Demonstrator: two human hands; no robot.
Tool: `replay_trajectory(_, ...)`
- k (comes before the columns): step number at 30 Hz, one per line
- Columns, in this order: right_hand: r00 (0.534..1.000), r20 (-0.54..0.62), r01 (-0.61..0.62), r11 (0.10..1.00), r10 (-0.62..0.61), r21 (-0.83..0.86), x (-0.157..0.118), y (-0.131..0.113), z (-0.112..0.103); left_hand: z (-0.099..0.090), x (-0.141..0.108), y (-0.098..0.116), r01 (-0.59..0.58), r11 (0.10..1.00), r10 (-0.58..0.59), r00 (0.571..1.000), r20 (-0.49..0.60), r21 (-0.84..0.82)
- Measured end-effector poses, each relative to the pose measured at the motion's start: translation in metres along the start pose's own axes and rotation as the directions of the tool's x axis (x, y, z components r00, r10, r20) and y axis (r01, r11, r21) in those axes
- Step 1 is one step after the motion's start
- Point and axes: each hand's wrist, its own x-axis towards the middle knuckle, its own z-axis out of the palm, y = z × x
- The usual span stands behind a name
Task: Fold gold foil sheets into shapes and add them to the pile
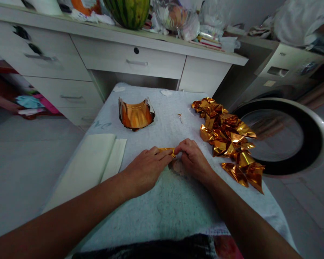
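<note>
A narrow strip of gold foil paper (166, 149) shows between my two hands at the middle of the cloth-covered table. My left hand (149, 166) lies over its near side, with the fingers together and pressed on it. The fingertips of my right hand (192, 158) pinch the strip's right end. My fingers hide much of the foil. To the right of my right hand lies a pile of folded gold foil pieces (223, 129). Farther off, on the left, a curled stack of gold foil sheets (136, 114) stands with its edges bent up.
Pale folded paper or cloth (86, 162) lies along the table's left side. A tiny scrap (180, 117) rests beyond my hands. White drawers (135, 61) stand behind, with a watermelon (128, 12) on top. At the right, a washing machine's round door (280, 135) hangs open near the table.
</note>
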Motion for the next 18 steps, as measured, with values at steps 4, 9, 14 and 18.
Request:
replay_trajectory(4,0.994,0.113,0.003,1.0,-0.007,0.03,-0.002,-0.006,-0.008,-0.005,0.003,-0.005,-0.017,0.997,0.017,1.0,0.007,-0.07)
replay_trajectory(9,0.985,0.172,-0.009,1.0,0.011,-0.013,-0.003,-0.011,-0.014,-0.009,0.007,-0.008,-0.016,0.994,0.017,1.0,0.003,-0.111)
replay_trajectory(14,0.988,0.15,-0.028,0.997,0.04,-0.079,-0.003,-0.011,-0.012,-0.006,0.013,-0.009,0.031,0.994,-0.034,0.999,-0.029,-0.104)
replay_trajectory(18,0.994,0.087,-0.059,0.992,0.069,-0.109,-0.002,-0.009,-0.01,-0.002,0.015,-0.009,0.042,0.993,-0.05,0.996,-0.069,-0.108)
